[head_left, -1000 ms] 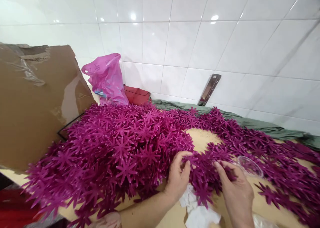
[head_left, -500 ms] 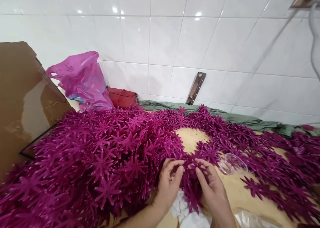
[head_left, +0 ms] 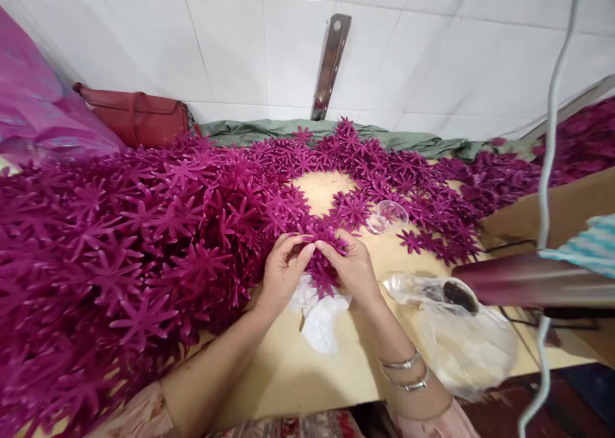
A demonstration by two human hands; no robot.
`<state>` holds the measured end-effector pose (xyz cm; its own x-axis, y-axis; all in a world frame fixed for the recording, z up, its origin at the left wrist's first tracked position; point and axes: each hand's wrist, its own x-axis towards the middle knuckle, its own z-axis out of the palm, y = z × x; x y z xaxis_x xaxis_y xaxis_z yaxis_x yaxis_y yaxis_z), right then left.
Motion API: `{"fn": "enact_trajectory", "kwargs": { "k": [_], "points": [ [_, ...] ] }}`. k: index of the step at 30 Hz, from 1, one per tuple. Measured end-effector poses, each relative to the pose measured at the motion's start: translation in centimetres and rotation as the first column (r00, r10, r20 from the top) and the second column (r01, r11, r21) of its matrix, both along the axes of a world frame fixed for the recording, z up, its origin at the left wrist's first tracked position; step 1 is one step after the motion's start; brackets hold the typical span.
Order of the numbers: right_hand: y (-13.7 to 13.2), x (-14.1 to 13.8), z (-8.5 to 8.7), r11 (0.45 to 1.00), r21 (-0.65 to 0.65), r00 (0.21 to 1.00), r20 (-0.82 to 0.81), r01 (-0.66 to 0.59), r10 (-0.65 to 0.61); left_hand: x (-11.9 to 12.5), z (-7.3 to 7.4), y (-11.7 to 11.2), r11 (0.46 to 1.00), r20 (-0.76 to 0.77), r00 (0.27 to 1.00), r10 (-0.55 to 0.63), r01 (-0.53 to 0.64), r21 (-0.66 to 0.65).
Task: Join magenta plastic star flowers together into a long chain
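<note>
My left hand (head_left: 284, 273) and my right hand (head_left: 354, 268) meet in front of me, thumbs and fingers pinched on a magenta artificial flower petal piece. Its thin lobes show between the fingertips, though much of it is hidden. Just under the hands lie more star-shaped petal pieces (head_left: 323, 279), partly over a crumpled white tissue (head_left: 323, 326). To the left of my left hand rises a big heap of the same magenta petal pieces (head_left: 182, 223). Beyond my right hand rests a small clear plastic cup or dish (head_left: 391, 215).
A clear plastic bag (head_left: 466, 351) with something dark lies at the right, beside a brown cardboard box (head_left: 567, 207). A pale cable (head_left: 545, 201) hangs in front of it. Along the tiled wall are a red purse (head_left: 137, 118), a pink bag (head_left: 38, 98), green cloth (head_left: 230, 130) and a metal bracket (head_left: 331, 66).
The view has tilted down and turned right, bringing the cable, cardboard box and plastic bag into sight. Both hands have drawn closer together, fingertips now nearly touching on the petal piece.
</note>
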<state>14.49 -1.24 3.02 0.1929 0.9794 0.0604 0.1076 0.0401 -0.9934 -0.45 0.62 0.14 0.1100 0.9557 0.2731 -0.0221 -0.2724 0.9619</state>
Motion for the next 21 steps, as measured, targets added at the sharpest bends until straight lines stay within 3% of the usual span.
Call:
{"fn": "enact_trajectory", "kwargs": {
  "k": [8, 14, 21],
  "points": [
    [0.0, 0.3, 0.5, 0.999, 0.018, 0.998, -0.054, -0.036, 0.037, -0.1, 0.3, -0.1, 0.999, 0.034, 0.999, -0.002, 0.003, -0.032],
    [0.1, 0.9, 0.5, 0.992, 0.098, 0.98, -0.19, 0.077, -0.057, -0.1, 0.2, 0.0, 0.992, 0.1, 0.993, 0.063, -0.051, -0.116],
    [0.4, 1.2, -0.4, 0.994, 0.066, 0.976, -0.206, 0.088, -0.073, 0.1, 0.0, 0.1, 0.992, 0.062, 0.995, 0.072, -0.065, -0.112]
  ]
}}
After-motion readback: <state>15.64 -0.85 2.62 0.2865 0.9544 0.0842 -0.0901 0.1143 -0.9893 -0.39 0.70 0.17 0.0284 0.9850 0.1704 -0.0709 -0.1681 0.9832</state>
